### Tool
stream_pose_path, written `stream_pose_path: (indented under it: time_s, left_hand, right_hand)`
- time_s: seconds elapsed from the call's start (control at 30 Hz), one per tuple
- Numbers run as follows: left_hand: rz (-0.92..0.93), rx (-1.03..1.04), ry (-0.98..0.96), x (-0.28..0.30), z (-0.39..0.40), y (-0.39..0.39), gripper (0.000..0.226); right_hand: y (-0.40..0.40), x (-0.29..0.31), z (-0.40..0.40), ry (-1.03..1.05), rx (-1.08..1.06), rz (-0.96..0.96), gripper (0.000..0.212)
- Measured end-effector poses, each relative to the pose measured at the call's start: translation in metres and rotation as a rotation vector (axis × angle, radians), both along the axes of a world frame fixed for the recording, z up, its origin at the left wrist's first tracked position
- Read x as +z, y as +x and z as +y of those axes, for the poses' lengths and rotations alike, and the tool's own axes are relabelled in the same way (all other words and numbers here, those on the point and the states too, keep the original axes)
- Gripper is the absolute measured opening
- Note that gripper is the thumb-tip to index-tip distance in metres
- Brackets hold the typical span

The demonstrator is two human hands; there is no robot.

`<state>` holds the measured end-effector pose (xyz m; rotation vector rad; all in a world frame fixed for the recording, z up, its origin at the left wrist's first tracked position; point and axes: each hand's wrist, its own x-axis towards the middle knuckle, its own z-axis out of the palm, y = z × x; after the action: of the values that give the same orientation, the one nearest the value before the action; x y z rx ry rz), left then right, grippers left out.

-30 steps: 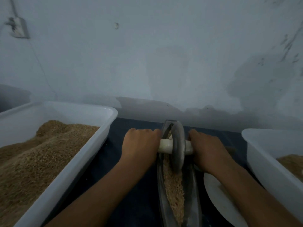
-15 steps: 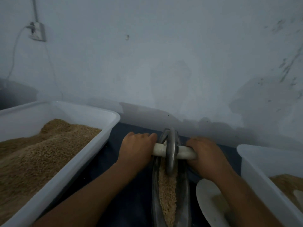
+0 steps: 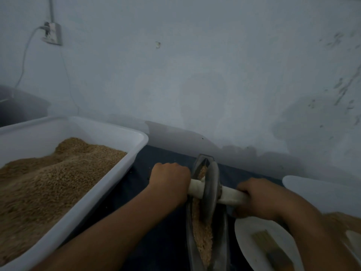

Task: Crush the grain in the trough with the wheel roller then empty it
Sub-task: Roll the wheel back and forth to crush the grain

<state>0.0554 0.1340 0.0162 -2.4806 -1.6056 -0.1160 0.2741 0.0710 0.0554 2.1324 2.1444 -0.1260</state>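
**Crushing under way, both fists on the axle**

Left hand (image 3: 169, 183) and right hand (image 3: 259, 198) clenched round the handle (image 3: 229, 196), either side of the wheel (image 3: 211, 189). Wheel upright in the trough (image 3: 224, 241), on the grain (image 3: 202, 237), near the far end. Trough's long axis toward the body; next roll along it.

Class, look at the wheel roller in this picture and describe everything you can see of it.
The wheel roller is a dull grey, metal-looking disc on a pale cross handle. It stands on edge in the narrow dark trough, tilted slightly, near the far end, with its rim down in the tan grain. The left hand and right hand each grip one handle end.
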Motion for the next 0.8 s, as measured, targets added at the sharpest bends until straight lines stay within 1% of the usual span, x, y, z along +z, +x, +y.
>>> stream_pose_path:
  time_s: [0.1,0.2,0.3,0.4,0.5,0.63,0.7,0.73,0.8]
  left_hand:
    - [0.033,0.015,-0.137,0.009,-0.009,0.001,0.029]
    - [0.095,0.005,-0.278,0.021,-0.018,-0.002,0.021]
    - [0.225,-0.037,-0.358,0.032,-0.025,-0.004,0.036]
    - [0.266,-0.051,-0.378,0.036,-0.030,-0.003,0.036]
    - [0.277,-0.060,-0.379,0.034,-0.031,-0.003,0.037]
    - [0.172,-0.050,-0.364,0.028,-0.022,-0.001,0.033]
    - [0.110,-0.042,-0.326,0.022,-0.015,0.000,0.026]
    - [0.078,-0.037,-0.293,0.020,-0.011,0.000,0.027]
    - [0.033,-0.021,-0.197,0.012,-0.003,0.000,0.035]
  right_hand:
    - [-0.006,0.010,-0.011,-0.100,-0.005,-0.008,0.026]
    - [-0.015,0.021,-0.021,-0.174,-0.024,0.020,0.024]
    - [-0.023,0.028,-0.029,-0.208,-0.013,-0.007,0.027]
    - [-0.026,0.033,-0.034,-0.221,-0.005,-0.034,0.028]
    - [-0.026,0.032,-0.033,-0.234,-0.022,-0.016,0.027]
    - [-0.019,0.024,-0.026,-0.230,-0.053,0.046,0.021]
    - [-0.015,0.018,-0.021,-0.198,-0.049,0.064,0.017]
    - [-0.014,0.015,-0.017,-0.173,-0.032,0.051,0.015]
    - [-0.011,0.005,-0.009,-0.126,0.011,0.017,0.014]
